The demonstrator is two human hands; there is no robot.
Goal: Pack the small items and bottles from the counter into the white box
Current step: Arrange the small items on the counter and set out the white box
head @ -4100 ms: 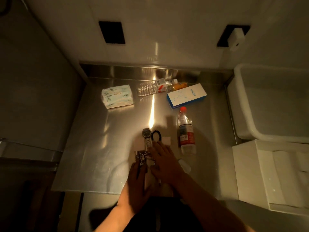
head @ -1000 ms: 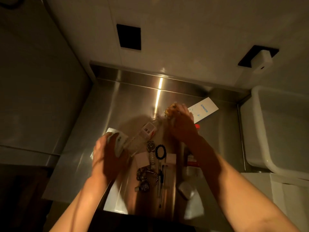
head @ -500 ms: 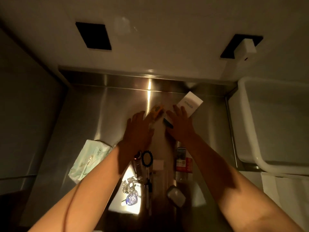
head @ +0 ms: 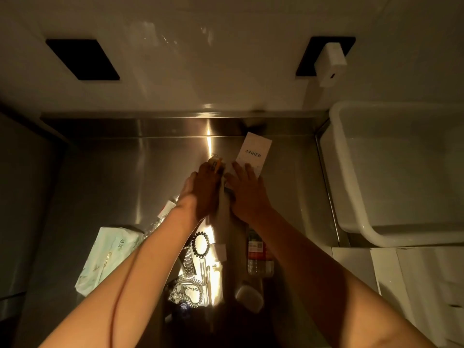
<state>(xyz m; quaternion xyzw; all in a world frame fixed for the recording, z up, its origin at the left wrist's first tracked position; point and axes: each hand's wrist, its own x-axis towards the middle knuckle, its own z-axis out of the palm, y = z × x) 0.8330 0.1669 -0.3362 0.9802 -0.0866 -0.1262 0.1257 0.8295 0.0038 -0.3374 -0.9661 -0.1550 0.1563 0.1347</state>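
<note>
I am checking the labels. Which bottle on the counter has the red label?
The bottle lying under the right forearm, beside the hair tie. The other bottle, under the left forearm, is clear with a white label.

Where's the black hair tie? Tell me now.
The hair tie lies on the counter between the forearms, just above the watch, left of the bottle.

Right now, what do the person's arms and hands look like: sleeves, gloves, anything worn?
Both arms are bare from the frame edge to the fingers: no sleeves show. The left hand and right hand wear no gloves, and no watch, band or ring can be made out on either wrist or hand. The light is dim and warm, so small details on the fingers cannot be told.
</note>
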